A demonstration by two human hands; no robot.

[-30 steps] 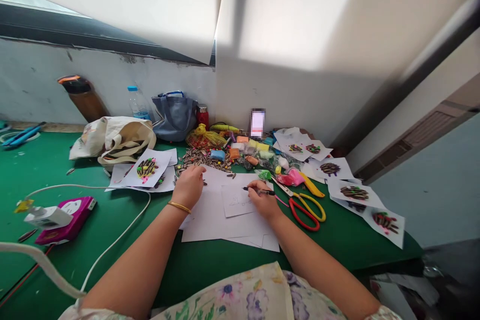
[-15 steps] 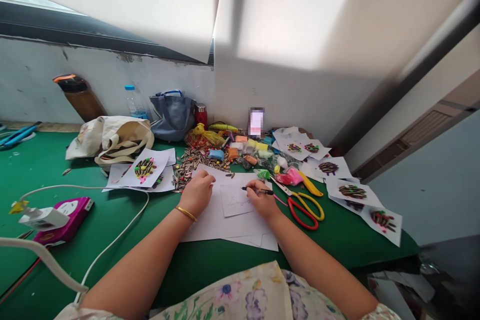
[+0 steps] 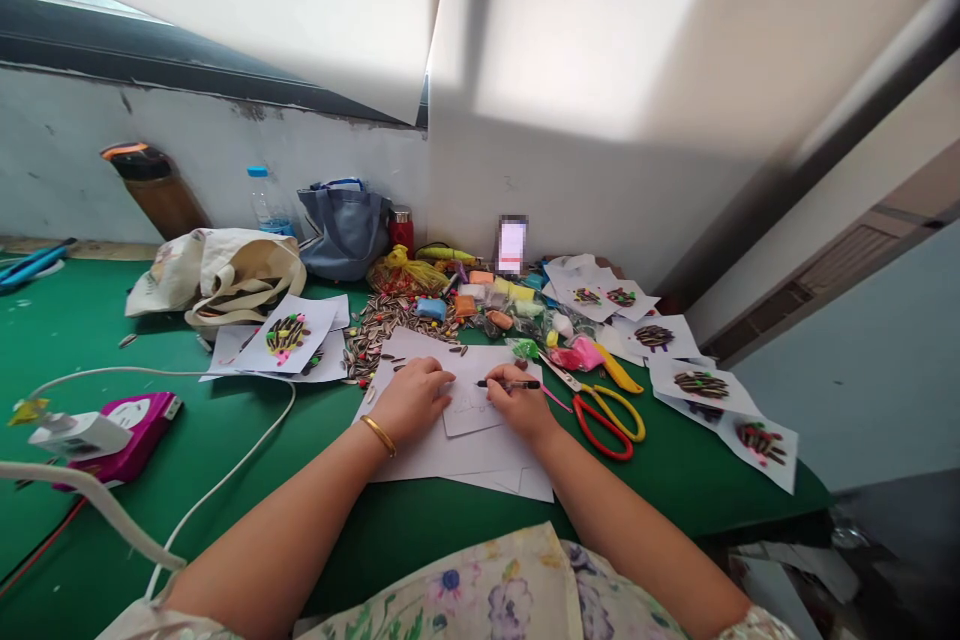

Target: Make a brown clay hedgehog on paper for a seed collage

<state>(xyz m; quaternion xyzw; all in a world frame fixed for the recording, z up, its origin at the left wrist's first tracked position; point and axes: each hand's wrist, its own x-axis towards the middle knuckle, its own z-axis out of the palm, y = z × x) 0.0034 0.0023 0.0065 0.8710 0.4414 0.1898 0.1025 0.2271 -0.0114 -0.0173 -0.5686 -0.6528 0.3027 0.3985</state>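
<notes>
My right hand [image 3: 519, 406] is shut on a black pen [image 3: 510, 384], its tip on a small white sheet of paper [image 3: 474, 417] with faint pencil-like marks. My left hand [image 3: 412, 401], with a gold bangle [image 3: 379, 436] on its wrist, lies flat and holds nothing. Its fingertips touch the left edge of that small sheet. Both hands rest on a larger stack of white paper [image 3: 427, 450] on the green table mat [image 3: 315, 480]. A heap of striped sunflower seeds [image 3: 382, 332] lies just beyond my left hand.
Red-and-yellow scissors [image 3: 609, 426] lie right of my right hand. Paper sheets with seed-covered pictures [image 3: 705, 385] spread left and right. Packets of coloured clay [image 3: 487, 305] stand behind. A canvas bag [image 3: 217, 270], white cable [image 3: 187, 420] and pink charger [image 3: 135, 430] sit left, beneath a wall.
My left hand has slid right and now touches the small sheet. The pen has shifted slightly left across it. The whole view has tilted a little.
</notes>
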